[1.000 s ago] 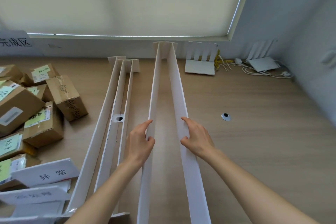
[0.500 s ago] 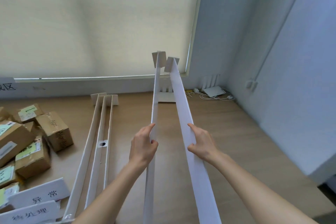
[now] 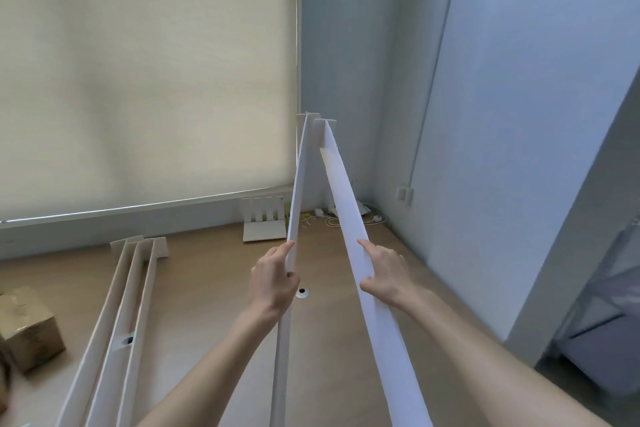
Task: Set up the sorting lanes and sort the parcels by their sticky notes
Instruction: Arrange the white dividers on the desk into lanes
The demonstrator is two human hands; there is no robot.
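Note:
Two long white lane dividers are lifted off the wooden table, their far ends raised against the window blind. My left hand (image 3: 275, 282) grips the left divider (image 3: 296, 204) at mid-length. My right hand (image 3: 382, 274) grips the right divider (image 3: 341, 194), which tilts outward. Both dividers carry small white foot plates at their far ends. Three more white dividers (image 3: 114, 315) lie side by side on the table at the left. A brown cardboard parcel (image 3: 29, 331) sits at the left edge; its sticky note is out of sight.
A white router (image 3: 265, 224) with upright antennas stands at the back of the table (image 3: 207, 288), with white and yellow cables (image 3: 325, 220) beside it. Two round cable holes (image 3: 302, 293) pierce the tabletop. A blue-grey wall closes the right side.
Both hands have raised the two dividers higher off the table and carried them to the right. The view swung right and up, so most parcels and the label cards left the frame.

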